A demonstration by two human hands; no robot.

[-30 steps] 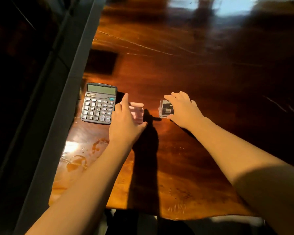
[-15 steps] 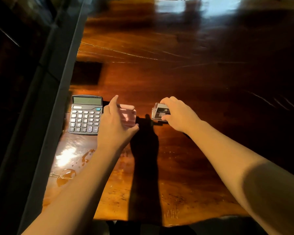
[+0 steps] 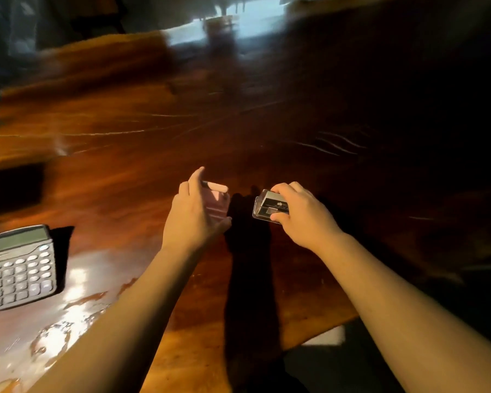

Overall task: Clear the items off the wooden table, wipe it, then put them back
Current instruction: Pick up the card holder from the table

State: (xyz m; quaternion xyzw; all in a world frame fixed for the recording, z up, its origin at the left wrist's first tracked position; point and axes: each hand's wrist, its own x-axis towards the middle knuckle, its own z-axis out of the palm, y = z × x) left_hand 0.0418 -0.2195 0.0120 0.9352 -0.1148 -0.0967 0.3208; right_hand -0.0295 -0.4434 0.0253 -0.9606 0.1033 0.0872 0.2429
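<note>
My left hand [image 3: 193, 214] grips a small pink box [image 3: 217, 201], lifted above the glossy wooden table [image 3: 119, 154]. My right hand [image 3: 301, 214] holds a clear plastic case with a dark label [image 3: 270, 207], also raised off the table, just right of the pink box. A grey desk calculator [image 3: 19, 268] lies flat on the table near its left edge, well left of both hands.
Wet streaks and glare [image 3: 65, 316] mark the near left part of the table. A dark rectangle [image 3: 14, 182] lies at the left edge behind the calculator. The table's near edge [image 3: 309, 338] runs under my forearms; its right half is in deep shadow.
Both hands have lifted their items off the table and moved right, away from the calculator. The view has swung right, so the calculator now sits at the far left.
</note>
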